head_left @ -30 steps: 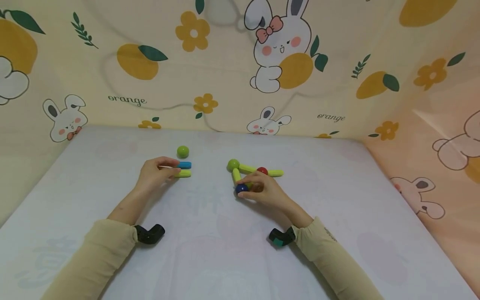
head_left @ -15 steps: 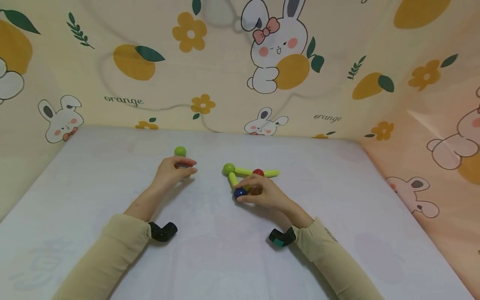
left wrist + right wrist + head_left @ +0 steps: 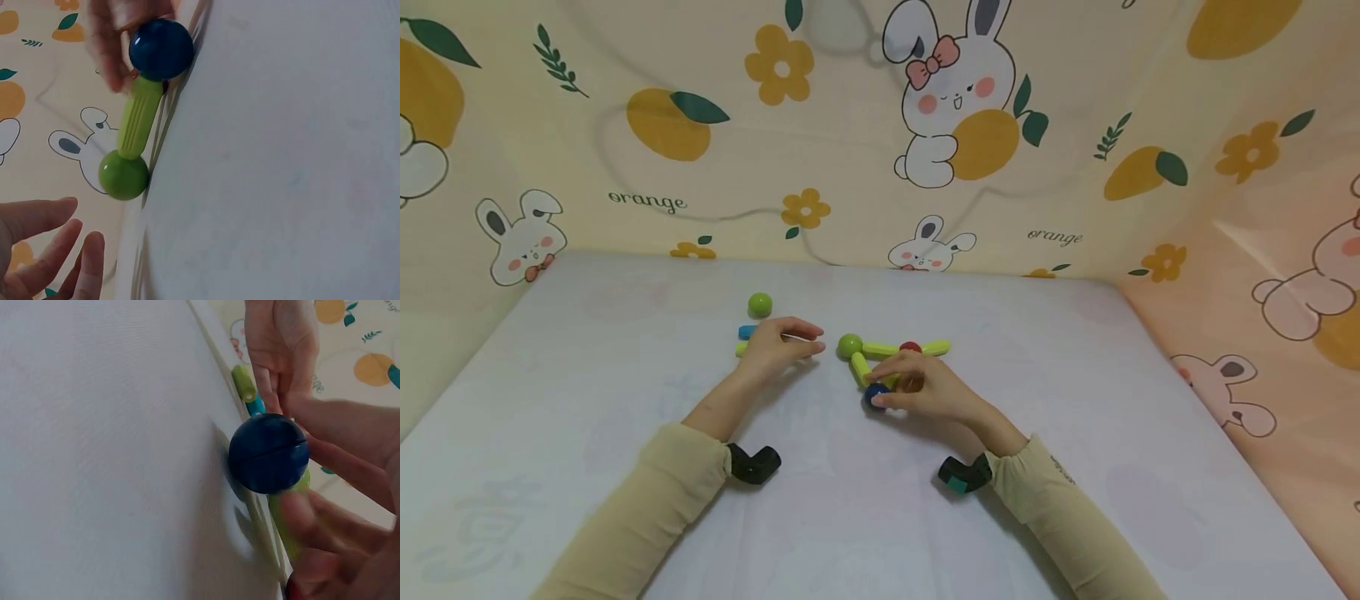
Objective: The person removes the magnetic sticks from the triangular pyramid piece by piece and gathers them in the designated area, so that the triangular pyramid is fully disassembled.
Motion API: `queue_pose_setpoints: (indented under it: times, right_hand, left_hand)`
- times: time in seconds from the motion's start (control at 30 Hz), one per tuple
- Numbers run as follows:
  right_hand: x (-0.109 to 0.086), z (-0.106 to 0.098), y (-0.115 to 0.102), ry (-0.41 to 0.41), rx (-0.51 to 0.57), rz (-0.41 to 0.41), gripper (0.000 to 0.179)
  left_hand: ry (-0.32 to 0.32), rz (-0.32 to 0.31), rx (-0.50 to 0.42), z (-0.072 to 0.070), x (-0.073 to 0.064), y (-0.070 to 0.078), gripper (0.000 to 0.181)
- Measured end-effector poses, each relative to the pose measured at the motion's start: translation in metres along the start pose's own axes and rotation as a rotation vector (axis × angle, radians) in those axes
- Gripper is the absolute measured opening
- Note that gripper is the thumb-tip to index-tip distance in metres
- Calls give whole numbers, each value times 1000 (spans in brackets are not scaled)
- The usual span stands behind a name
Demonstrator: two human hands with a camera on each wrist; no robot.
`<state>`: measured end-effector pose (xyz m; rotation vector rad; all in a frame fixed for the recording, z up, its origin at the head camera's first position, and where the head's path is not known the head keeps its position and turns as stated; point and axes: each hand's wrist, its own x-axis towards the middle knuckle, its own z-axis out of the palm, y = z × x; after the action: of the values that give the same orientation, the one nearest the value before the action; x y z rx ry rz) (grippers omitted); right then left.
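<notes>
My right hand (image 3: 928,387) pinches a dark blue ball (image 3: 876,397) between thumb and fingers. The ball is one corner of a flat frame of magnetic-toy-like balls and rods on the table. A yellow-green rod (image 3: 139,117) joins it to a green ball (image 3: 124,175). From that green ball another yellow-green rod (image 3: 882,350) runs to a red ball (image 3: 911,347), with a further rod (image 3: 936,347) beyond. My right fingers hide part of the frame. Left of the green ball, my left hand (image 3: 775,346) hovers with fingers apart, holding nothing.
Behind the left hand lie a blue rod (image 3: 746,332) and a loose yellow-green rod (image 3: 741,349), both partly covered. A loose green ball (image 3: 760,304) sits farther back. A patterned cloth (image 3: 850,150) rises at the table's far edge.
My left hand has moved right, from the loose blue and yellow-green rods toward the frame, without them. The right hand stays on the blue ball; the frame has shifted slightly toward me.
</notes>
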<state>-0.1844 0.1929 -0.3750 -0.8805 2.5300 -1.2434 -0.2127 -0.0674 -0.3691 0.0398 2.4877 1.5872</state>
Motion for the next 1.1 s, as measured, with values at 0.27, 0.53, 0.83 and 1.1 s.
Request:
queue_pose_setpoints:
  times: [0.27, 0.53, 0.83, 1.1]
  right_hand:
    - [7, 0, 1, 281, -42, 45, 24]
    - [18, 1, 6, 345, -147, 68, 27]
    - [25, 4, 10, 279, -121, 147, 28]
    - [30, 7, 12, 264, -119, 183, 26]
  left_hand:
    - [-11, 2, 5, 15, 2, 4, 32]
    - [-47, 50, -11, 24, 4, 5, 38]
    - [-142, 58, 40, 32, 8, 5, 47]
    - [-122, 90, 60, 36, 11, 6, 41]
